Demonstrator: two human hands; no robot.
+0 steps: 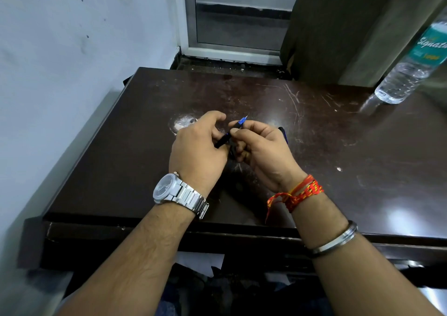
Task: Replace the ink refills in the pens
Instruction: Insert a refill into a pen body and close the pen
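Both hands hold one pen above the middle of the dark table (326,151). My left hand (197,146) grips the black barrel (222,141) at its lower end. My right hand (262,148) pinches the blue tip section (242,122), whose point sticks out up and to the right. A second dark blue pen part (283,133) shows just behind my right hand; most of it is hidden. Whether my right hand holds it or it lies on the table I cannot tell.
A clear plastic water bottle (411,66) with a teal label stands at the table's back right. A white scuffed patch (183,122) marks the tabletop behind my left hand. A wall runs along the left, a window frame and curtain behind.
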